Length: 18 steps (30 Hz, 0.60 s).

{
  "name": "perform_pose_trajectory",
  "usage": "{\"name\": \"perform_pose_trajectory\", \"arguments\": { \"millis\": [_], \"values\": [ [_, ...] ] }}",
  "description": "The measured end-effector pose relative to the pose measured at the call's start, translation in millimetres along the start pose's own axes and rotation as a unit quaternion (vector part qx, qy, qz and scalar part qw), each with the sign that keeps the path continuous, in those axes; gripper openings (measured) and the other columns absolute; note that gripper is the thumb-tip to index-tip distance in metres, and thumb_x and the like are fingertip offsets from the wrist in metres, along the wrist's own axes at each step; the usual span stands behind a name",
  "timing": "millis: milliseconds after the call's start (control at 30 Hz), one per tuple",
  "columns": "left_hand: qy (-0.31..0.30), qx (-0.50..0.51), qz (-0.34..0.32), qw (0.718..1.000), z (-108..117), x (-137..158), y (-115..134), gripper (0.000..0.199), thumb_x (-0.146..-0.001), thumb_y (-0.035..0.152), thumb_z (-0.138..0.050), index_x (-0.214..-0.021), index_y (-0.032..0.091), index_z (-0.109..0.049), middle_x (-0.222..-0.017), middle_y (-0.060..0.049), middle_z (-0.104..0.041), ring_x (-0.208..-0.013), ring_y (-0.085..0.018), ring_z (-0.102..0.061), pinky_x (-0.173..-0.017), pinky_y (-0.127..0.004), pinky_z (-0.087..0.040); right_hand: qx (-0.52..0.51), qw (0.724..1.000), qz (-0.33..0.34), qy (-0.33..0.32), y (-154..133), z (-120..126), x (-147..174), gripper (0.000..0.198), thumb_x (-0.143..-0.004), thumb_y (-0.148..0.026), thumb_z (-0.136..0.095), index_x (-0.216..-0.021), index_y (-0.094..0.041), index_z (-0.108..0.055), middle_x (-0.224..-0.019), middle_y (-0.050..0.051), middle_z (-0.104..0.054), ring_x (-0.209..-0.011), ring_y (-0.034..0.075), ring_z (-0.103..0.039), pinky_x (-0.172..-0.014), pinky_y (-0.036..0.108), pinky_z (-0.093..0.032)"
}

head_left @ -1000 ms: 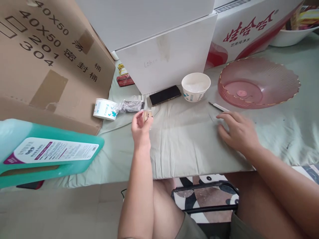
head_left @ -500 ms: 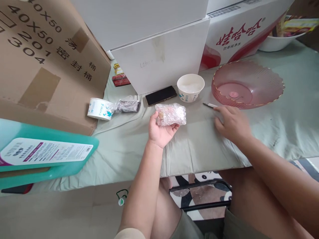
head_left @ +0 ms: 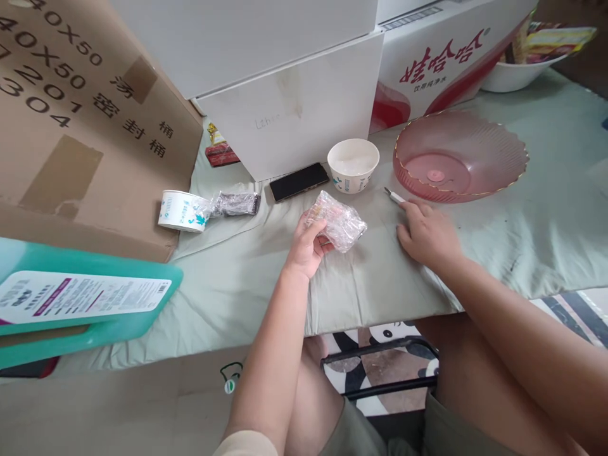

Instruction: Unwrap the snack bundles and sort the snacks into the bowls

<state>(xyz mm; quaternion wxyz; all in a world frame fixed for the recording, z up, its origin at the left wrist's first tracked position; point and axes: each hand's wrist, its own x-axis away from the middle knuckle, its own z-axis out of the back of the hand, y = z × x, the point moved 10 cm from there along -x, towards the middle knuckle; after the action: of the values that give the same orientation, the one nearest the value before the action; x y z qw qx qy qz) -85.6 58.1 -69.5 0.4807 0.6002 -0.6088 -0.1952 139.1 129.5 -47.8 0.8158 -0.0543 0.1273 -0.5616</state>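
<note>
Aslant, wrapped packet [head_left: 338, 220], long axis toward lower right.

Pale beige sleeve edge [head_left: 247, 443], loose plain olive-grey shorts [head_left: 355, 430]

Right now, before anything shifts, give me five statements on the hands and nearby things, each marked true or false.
1. The left hand holds a wrapped packet. True.
2. The right hand is raised well above the cloth. False: its fingertips are at a white pen-like tool low over it.
3. The pink bowl stands open side up. True.
4. The black phone lies inside it. False: it lies on the cloth.
5. The cardboard box bears printing. True.
</note>
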Motion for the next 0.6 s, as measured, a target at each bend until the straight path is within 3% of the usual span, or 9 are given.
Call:
{"name": "perform_pose_trajectory", "arguments": {
  "millis": [133,233,333,433,500,600],
  "values": [
    [-0.004,-0.041,-0.020,0.999,-5,-2,-2,0.059,-0.057,0.041,-0.088,-0.102,0.022,-0.055,-0.085,0.004,-0.066,-0.061,-0.012,-0.062,-0.052,-0.024,-0.051,-0.076,0.997,-0.013,-0.031,-3,1,1,0.053,-0.084,-0.018,-0.047,-0.135,-0.014,-0.059,-0.121,0.018,-0.071,-0.103,0.035,-0.067,-0.082,0.046,-0.052],
    [-0.009,-0.057,-0.034,0.998,-9,-2,-3,0.069,-0.052,0.037,-0.093,-0.107,0.024,-0.052,-0.094,0.002,-0.066,-0.071,-0.013,-0.064,-0.056,-0.025,-0.054,-0.223,0.973,-0.063,-0.015,-8,12,2,0.050,-0.077,-0.017,-0.050,-0.125,-0.017,-0.064,-0.109,0.013,-0.074,-0.089,0.028,-0.068,-0.077,0.040,-0.052],
    [-0.003,-0.069,-0.048,0.996,-8,-3,-5,0.078,-0.052,0.039,-0.094,-0.114,0.026,-0.049,-0.101,0.000,-0.067,-0.083,-0.017,-0.067,-0.063,-0.028,-0.056,-0.428,0.894,-0.133,-0.014,-17,10,5,0.040,-0.077,-0.019,-0.047,-0.113,-0.020,-0.065,-0.094,0.006,-0.070,-0.072,0.019,-0.063,-0.066,0.032,-0.049],
    [0.007,-0.096,-0.074,0.993,-5,-3,-5,0.082,-0.056,0.044,-0.093,-0.121,0.029,-0.045,-0.111,-0.003,-0.067,-0.092,-0.021,-0.068,-0.067,-0.029,-0.057,-0.557,0.812,-0.168,-0.042,-33,-5,10,0.021,-0.084,-0.028,-0.048,-0.099,-0.023,-0.062,-0.079,0.000,-0.060,-0.055,0.013,-0.050,-0.051,0.026,-0.038],
    [0.021,-0.128,-0.122,0.984,-2,-3,0,0.079,-0.061,0.047,-0.090,-0.124,0.029,-0.045,-0.117,-0.005,-0.066,-0.097,-0.022,-0.069,-0.074,-0.031,-0.058,-0.601,0.777,-0.178,-0.057,-40,-15,11,0.018,-0.089,-0.039,-0.049,-0.091,-0.023,-0.058,-0.069,-0.003,-0.052,-0.048,0.011,-0.041,-0.046,0.025,-0.030],
    [0.047,-0.205,-0.208,0.955,-1,1,11,0.077,-0.069,0.047,-0.087,-0.130,0.028,-0.044,-0.114,-0.006,-0.067,-0.096,-0.021,-0.070,-0.082,-0.034,-0.058,-0.641,0.742,-0.177,-0.084,-51,-28,12,0.030,-0.091,-0.049,-0.047,-0.078,-0.023,-0.052,-0.056,-0.005,-0.042,-0.045,0.010,-0.036,-0.045,0.025,-0.027]
  ]
}}
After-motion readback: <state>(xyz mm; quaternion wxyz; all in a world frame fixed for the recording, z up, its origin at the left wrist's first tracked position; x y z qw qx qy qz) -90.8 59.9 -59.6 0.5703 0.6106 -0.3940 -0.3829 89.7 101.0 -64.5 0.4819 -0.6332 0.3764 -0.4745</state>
